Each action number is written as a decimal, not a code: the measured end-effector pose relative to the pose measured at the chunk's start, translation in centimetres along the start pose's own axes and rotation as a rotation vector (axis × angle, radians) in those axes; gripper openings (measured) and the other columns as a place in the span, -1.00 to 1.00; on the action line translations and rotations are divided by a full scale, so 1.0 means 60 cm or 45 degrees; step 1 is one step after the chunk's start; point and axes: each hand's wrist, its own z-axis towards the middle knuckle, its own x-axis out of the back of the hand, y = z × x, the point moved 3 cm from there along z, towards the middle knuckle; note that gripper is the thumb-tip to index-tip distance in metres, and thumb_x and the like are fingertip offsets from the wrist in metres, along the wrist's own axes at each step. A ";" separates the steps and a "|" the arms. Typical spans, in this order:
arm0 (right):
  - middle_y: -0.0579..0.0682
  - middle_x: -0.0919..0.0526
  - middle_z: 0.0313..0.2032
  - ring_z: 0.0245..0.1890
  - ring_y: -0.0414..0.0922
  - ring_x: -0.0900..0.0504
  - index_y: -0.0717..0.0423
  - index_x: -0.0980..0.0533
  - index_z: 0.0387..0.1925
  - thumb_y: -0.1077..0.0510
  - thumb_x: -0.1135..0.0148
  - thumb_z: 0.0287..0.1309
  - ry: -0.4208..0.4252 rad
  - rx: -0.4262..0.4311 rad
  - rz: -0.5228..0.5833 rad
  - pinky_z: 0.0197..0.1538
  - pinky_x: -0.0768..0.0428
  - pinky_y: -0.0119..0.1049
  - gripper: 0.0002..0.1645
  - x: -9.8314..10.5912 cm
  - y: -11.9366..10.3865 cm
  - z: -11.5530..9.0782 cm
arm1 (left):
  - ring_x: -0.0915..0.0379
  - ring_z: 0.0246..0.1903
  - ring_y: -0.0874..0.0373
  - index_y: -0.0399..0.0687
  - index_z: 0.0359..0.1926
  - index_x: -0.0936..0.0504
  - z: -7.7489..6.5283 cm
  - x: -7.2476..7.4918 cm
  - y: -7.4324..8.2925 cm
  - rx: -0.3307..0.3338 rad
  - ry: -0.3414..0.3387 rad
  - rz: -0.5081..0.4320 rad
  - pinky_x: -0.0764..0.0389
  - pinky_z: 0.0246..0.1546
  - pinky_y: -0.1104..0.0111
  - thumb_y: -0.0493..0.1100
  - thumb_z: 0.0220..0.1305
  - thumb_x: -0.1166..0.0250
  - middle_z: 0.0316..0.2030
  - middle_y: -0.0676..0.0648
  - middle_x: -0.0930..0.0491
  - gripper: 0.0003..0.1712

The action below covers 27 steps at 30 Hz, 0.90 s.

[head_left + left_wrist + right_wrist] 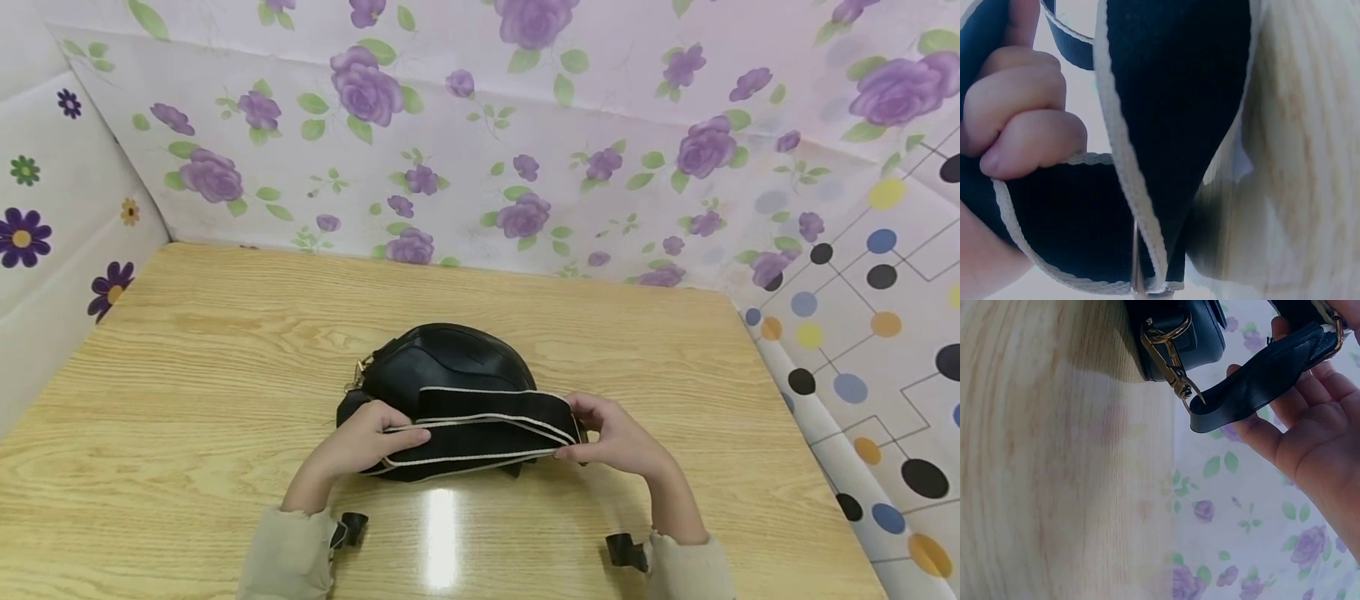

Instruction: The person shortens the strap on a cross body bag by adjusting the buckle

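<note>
A black rounded bag (450, 362) lies in the middle of the wooden table (187, 367). Its wide black strap (480, 425) with cream edges is folded in layers across the bag's near side. My left hand (371, 440) grips the strap's left fold, fingers curled round the strap (1166, 125). My right hand (611, 433) pinches the strap's right end (1260, 381) near the gold buckle. A gold clasp (1169, 359) joins the strap to the bag (1179, 328).
Flowered purple sheeting (480, 158) walls the table at the back and left. Dotted sheeting (862, 333) closes the right side. Bare wood lies all around the bag.
</note>
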 end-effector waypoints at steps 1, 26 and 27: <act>-0.01 -0.53 -0.36 -0.41 -0.14 -0.48 0.17 -0.45 -0.24 0.34 -0.33 -0.14 -0.001 0.003 0.002 -0.35 -0.47 -0.28 -0.65 0.000 -0.001 0.000 | 0.16 -0.81 0.33 -0.16 -0.82 -0.13 0.000 0.000 0.000 0.000 -0.002 -0.003 -0.04 -0.73 0.50 -0.24 0.21 -0.17 -0.81 0.13 0.03 -0.46; -0.05 -0.51 -0.31 -0.37 -0.17 -0.49 0.16 -0.44 -0.27 0.47 -0.31 -0.22 -0.050 0.053 -0.035 -0.29 -0.48 -0.27 -0.60 -0.006 0.002 0.004 | 0.17 -0.78 0.31 -0.13 -0.80 -0.14 -0.007 0.013 -0.003 -0.006 -0.031 -0.076 0.01 -0.72 0.46 -0.12 0.20 -0.19 -0.79 0.12 0.01 -0.46; -0.06 -0.51 -0.32 -0.38 -0.17 -0.49 0.14 -0.45 -0.27 0.46 -0.31 -0.22 -0.048 0.043 -0.035 -0.30 -0.48 -0.28 -0.60 -0.006 0.003 0.003 | 0.16 -0.78 0.31 -0.13 -0.80 -0.14 -0.007 0.013 -0.004 -0.012 -0.032 -0.078 0.01 -0.72 0.46 -0.12 0.20 -0.18 -0.79 0.13 0.01 -0.46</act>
